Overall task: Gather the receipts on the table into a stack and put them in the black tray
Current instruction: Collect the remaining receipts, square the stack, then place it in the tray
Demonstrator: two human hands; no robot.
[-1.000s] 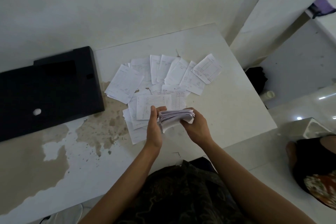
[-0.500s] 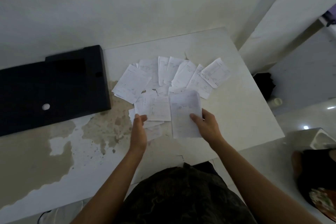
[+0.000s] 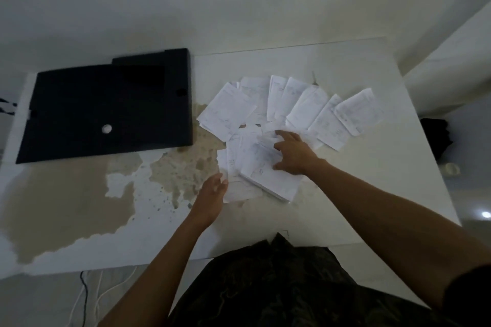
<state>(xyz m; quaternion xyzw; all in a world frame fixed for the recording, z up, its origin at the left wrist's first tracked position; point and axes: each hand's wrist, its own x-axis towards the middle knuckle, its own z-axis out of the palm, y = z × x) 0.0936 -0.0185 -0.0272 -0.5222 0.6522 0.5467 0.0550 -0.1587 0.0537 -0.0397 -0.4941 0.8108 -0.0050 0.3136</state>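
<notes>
Head view, near to far. Dark patterned shirt [image 3: 279, 289] at the bottom edge, both bare forearms out over the bench [image 3: 385, 194].

Left hand [image 3: 212, 194]: fingers straight-ish and relaxed, holding nothing, tips at the near-left edge of the loose slips [image 3: 233, 188]. Touching or just shy of them, can't tell (blur).

Right hand [image 3: 293, 154]: palm down, fingers spread wide, resting flat on a thick pile [image 3: 268, 180] of receipts, not gripping it. Pile sits slantwise on the bench, and its exact long axis is unclear w/ the blur.

Beyond the right hand: the fan of receipts [image 3: 313, 109], an overlapping arc from far-left to far-right, each slip's long axis pointing approx. back toward the hands.

Black tray [image 3: 106, 93]: far-left on the bench, well apart from the pile, long side running left-right. Small white round thing [image 3: 106, 129] inside, no receipts in it. Brownish worn patch [image 3: 79, 194] on the bench near the tray.

My read: gathering stage, nothing stacked square yet. The fan lies ahead and to the right, so the right hand is nearer for sweeping it in. The tray is off to the left, so the left hand is nearer for the drop-off.
</notes>
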